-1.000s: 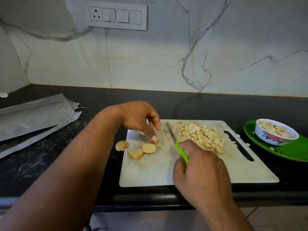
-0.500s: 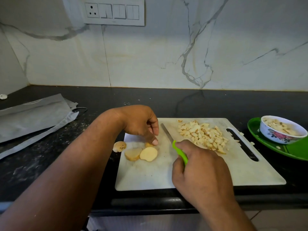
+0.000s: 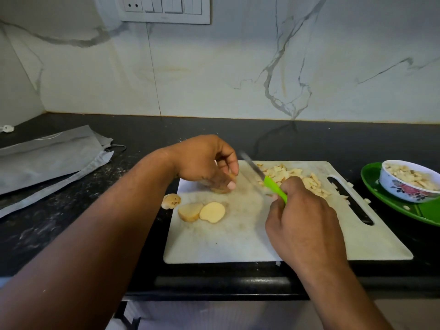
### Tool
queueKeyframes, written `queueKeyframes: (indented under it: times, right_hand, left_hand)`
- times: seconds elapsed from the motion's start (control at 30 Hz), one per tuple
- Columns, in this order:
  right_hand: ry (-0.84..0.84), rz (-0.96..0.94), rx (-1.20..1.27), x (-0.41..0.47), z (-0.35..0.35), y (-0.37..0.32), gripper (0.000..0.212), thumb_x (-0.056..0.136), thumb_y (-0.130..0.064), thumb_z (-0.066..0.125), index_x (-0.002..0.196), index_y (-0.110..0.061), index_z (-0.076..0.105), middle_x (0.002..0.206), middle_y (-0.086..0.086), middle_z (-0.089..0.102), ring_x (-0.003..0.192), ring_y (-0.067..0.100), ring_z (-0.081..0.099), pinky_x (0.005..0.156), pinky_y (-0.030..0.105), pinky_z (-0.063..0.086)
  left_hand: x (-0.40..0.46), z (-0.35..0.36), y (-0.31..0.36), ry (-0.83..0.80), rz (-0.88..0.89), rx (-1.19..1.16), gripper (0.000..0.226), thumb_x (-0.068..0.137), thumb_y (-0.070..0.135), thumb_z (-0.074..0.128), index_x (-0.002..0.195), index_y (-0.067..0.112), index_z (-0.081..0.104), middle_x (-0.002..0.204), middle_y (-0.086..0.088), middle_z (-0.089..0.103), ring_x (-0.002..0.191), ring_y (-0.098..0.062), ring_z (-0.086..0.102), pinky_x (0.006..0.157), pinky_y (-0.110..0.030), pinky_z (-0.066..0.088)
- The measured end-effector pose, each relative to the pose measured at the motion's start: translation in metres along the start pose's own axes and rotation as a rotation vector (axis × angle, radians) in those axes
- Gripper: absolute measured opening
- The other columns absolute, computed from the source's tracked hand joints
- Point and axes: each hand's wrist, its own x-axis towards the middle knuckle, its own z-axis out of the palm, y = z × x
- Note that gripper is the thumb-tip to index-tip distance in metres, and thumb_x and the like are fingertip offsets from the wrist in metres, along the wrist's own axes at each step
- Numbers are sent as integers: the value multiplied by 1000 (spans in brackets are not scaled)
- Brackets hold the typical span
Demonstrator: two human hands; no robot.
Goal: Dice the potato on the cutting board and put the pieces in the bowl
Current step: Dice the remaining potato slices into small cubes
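Lifted off the white cutting board (image 3: pixel 238 239), knife (image 3: pixel 262 177) blurs in gripping right hand (image 3: pixel 302 225); left hand (image 3: pixel 209 163) pinches potato piece (image 3: pixel 221 189). Floral bowl (image 3: pixel 404 186) holds dice.

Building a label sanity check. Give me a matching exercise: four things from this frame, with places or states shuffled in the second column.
1. knife
2. bowl
3. diced pile
4. two loose slices

A. on the green plate
B. board's far right part
C. gripped by the right hand
D. board's left part, overlapping

Pairs: 1-C, 2-A, 3-B, 4-D
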Motion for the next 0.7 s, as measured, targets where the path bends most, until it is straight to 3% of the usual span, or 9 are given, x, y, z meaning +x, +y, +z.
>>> queueKeyframes:
  times: [0.1,0.17,0.23,0.33,0.47,0.57,0.7]
  right_hand:
    - [-16,-51,-14,-3,-1,1,48,96,-29,49,142,-29,36,63,-14,44,52,2,40,46,15,22]
    - [-35,-107,-1,-4,-1,1,60,96,-28,47,153,-33,26,69,-14,51,58,4,44,50,13,25]
    - [-34,-119,25,-1,2,4,59,96,-28,47,153,-31,30,94,-11,63,77,5,55,62,11,34]
    - [-38,-123,13,0,4,4,56,96,-27,48,151,-29,36,129,-8,60,109,8,59,83,17,44]
    - [-55,-121,27,-1,7,5,54,96,-28,49,149,-33,39,130,-12,61,110,5,60,81,14,40]
    - [-41,-112,18,0,9,7,54,95,-28,50,149,-34,40,129,-13,62,109,5,59,84,16,43]
    - [-24,-108,17,-1,10,9,53,95,-25,51,146,-32,44,127,-11,63,109,6,59,82,13,38]
  left_hand:
    - [4,8,0,35,-19,-163,23,82,20,88,100,15,75,89,-4,79,81,-22,78,81,-31,63]
    - [9,14,-4,27,-48,-139,20,86,23,85,104,21,77,85,0,79,76,-18,77,81,-29,63]
    - [12,15,-9,54,-50,-30,17,89,30,82,106,30,79,86,10,79,75,-4,73,83,-23,57]
    - [9,9,-12,3,-59,66,22,88,35,82,110,34,80,98,21,76,92,7,67,88,-16,46]
    - [10,9,-15,-39,-65,135,26,85,36,84,111,35,79,99,25,73,97,6,64,84,-14,43]
    - [17,17,-13,60,-98,148,18,83,44,85,95,31,80,89,18,75,89,-1,67,83,-23,51]
    - [27,32,-5,238,-158,244,29,80,53,84,79,26,74,75,10,72,77,-8,68,73,-31,58]
